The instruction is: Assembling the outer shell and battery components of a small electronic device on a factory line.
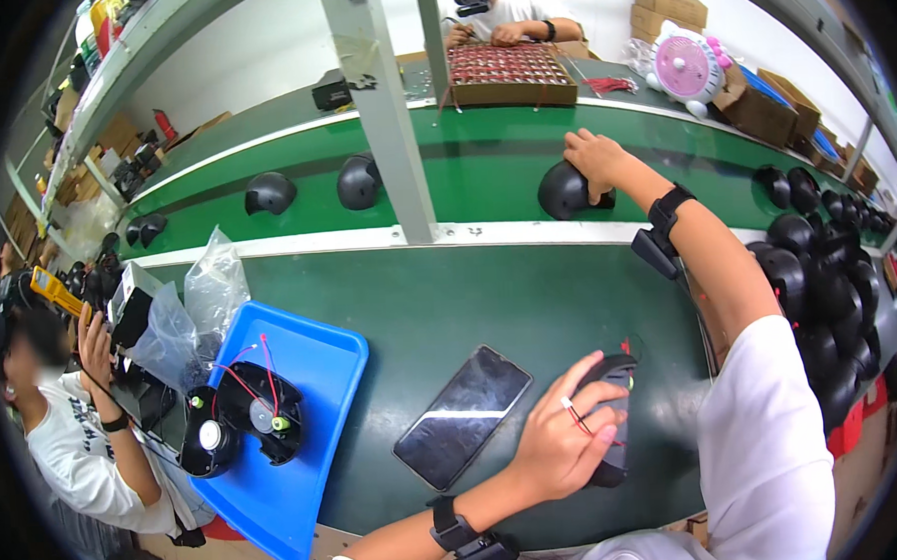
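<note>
My right hand (599, 163) reaches over to the green conveyor belt, its fingers curled over a black rounded shell (561, 193) that rests there. Over the dark green bench, my left hand (565, 435) grips a second black shell (609, 471); a small white plug on red and black wires shows by its fingers. A dark smartphone (461, 417) lies on the bench just left of that hand. Farther left, a blue tray (308, 496) carries black half shells (198, 453) with round silvery parts and red wires.
More black shells (271, 193) sit along the belt, and a large heap (819, 294) is stacked at my right. A grey metal post (387, 123) rises from the belt's near edge. Co-workers sit across and at left. Clear plastic bags (214, 290) lie behind the tray.
</note>
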